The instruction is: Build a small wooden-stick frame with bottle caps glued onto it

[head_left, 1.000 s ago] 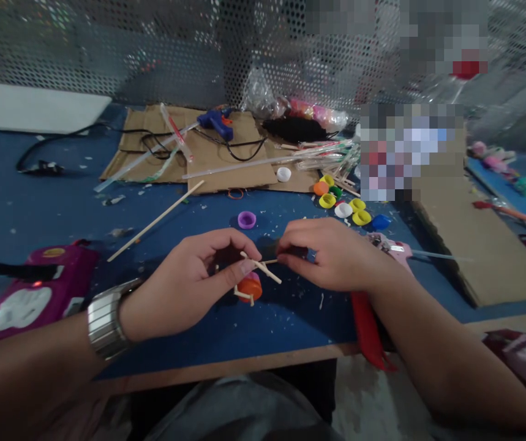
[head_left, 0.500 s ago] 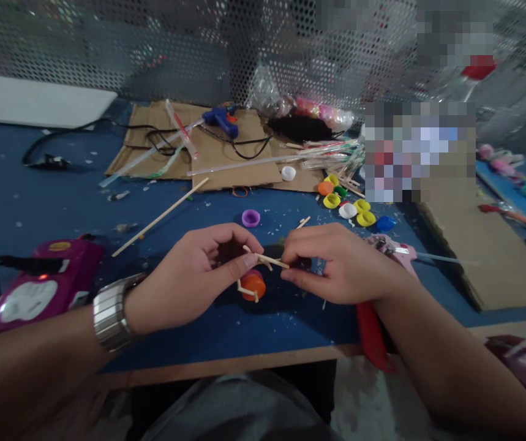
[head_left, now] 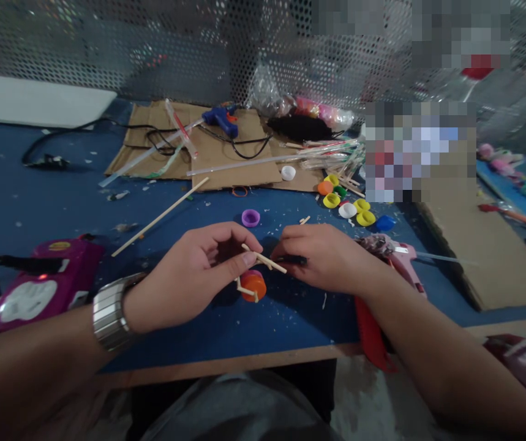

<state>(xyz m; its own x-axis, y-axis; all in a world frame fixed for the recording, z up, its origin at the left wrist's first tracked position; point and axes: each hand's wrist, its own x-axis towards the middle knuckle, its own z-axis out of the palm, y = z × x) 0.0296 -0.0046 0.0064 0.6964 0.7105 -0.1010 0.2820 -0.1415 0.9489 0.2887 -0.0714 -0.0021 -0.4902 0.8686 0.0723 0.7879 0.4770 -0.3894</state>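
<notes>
My left hand (head_left: 198,269) pinches short wooden sticks (head_left: 269,260) between thumb and forefinger. Just under the fingertips, an orange bottle cap (head_left: 254,286) with bits of stick against its front overlaps a purple one behind it. My right hand (head_left: 313,257) is close by on the right, apart from the sticks, its fingers curled down near the table. A small dark thing (head_left: 297,260) shows under those fingers; its kind is unclear. A loose purple cap (head_left: 250,218) lies beyond the hands.
A long stick (head_left: 159,217) and a purple box (head_left: 45,282) with a lit red light lie left. Several caps (head_left: 331,201), a pink glue gun (head_left: 405,260) and cardboard (head_left: 487,257) are right. A blue glue gun (head_left: 223,120) rests behind. A red object (head_left: 373,337) overhangs the front edge.
My right hand has let go of the stick's end and drawn slightly back, its fingers now curled over the dark thing. My left hand keeps its hold almost unmoved.
</notes>
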